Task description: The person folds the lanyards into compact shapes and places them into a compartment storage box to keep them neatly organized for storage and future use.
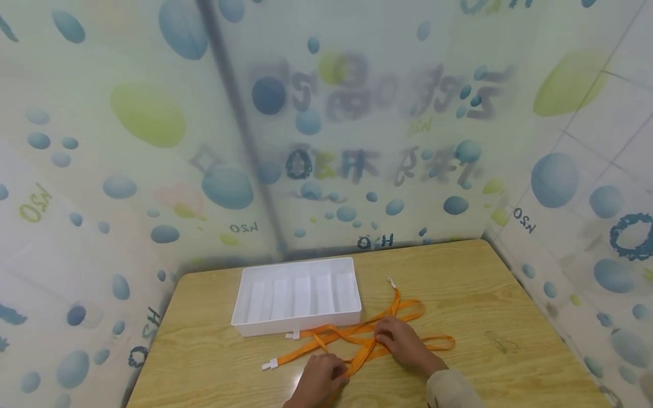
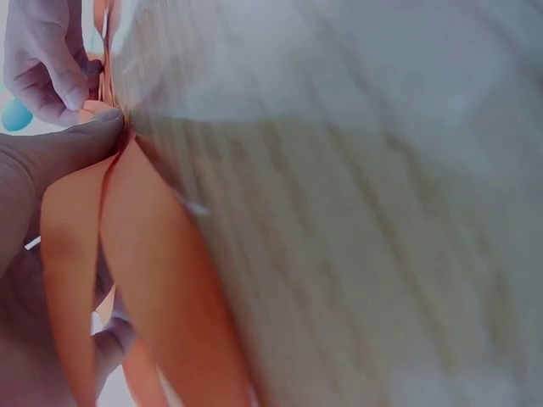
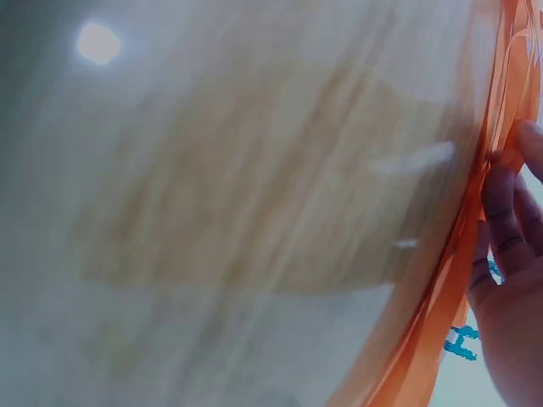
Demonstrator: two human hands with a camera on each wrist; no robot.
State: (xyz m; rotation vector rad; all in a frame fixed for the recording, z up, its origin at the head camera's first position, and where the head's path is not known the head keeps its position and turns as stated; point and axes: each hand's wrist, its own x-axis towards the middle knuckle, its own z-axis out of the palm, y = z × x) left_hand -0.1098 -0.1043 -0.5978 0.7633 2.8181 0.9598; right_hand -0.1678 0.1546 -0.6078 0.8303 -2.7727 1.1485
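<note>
Several orange straps [image 1: 362, 358] run between the left hand [image 1: 320, 377] and right hand [image 1: 405, 344], each pinching some; likely light, limp, best taken beside the white clip [image 1: 270, 364] left of the left hand.

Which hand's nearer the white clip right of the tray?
Right. The right hand is on the near side of the white clip; the left hand is closer to the person, well to its left.

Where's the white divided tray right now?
In the head view, the white tray sits on the far half of the table, left of centre, just beyond the orange straps and farther out than the left hand.
</note>
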